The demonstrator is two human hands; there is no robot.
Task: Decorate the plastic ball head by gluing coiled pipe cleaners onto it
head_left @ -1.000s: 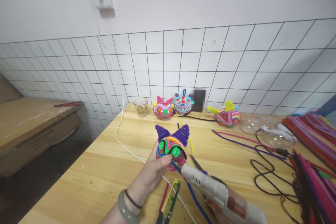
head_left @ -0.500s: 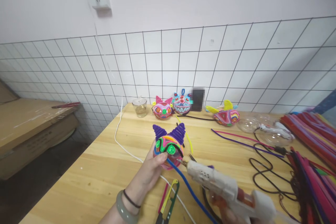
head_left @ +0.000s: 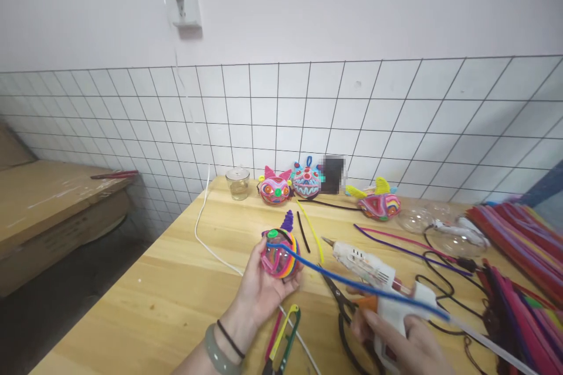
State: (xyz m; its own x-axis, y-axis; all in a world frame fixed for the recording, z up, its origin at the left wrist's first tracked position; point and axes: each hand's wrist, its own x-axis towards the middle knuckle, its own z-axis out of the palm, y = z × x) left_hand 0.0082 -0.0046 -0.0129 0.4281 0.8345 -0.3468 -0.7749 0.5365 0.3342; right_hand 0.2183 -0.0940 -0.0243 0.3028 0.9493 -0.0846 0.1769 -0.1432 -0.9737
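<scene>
My left hand point(head_left: 264, 290) is closed around a clear ball point(head_left: 281, 258) partly covered with coloured pipe cleaners, with a green eye and a purple horn. A long blue pipe cleaner point(head_left: 347, 278) runs from the ball's front across to the right, passing before the glue gun. Gripped in my right hand point(head_left: 396, 334) is a white glue gun point(head_left: 365, 263) with an orange trigger, its nozzle pointing up and left, apart from the ball. Black-handled scissors point(head_left: 338, 299) lie beneath the gun. Green and yellow cutters point(head_left: 285, 334) rest near my left wrist.
Finished-looking decorated balls point(head_left: 275, 186) stand along the back beside a lidded glass cup point(head_left: 238, 183). Bundles of pipe cleaners point(head_left: 510, 316) and clear plastic balls point(head_left: 417, 218) lie at the right. A black cord point(head_left: 433, 281) coils nearby; a white cable point(head_left: 211, 255) crosses the table.
The ball has turned in my left hand, so its eyes face upward and one horn shows. The glue gun has drawn back from it, and the blue pipe cleaner has swung up to the right.
</scene>
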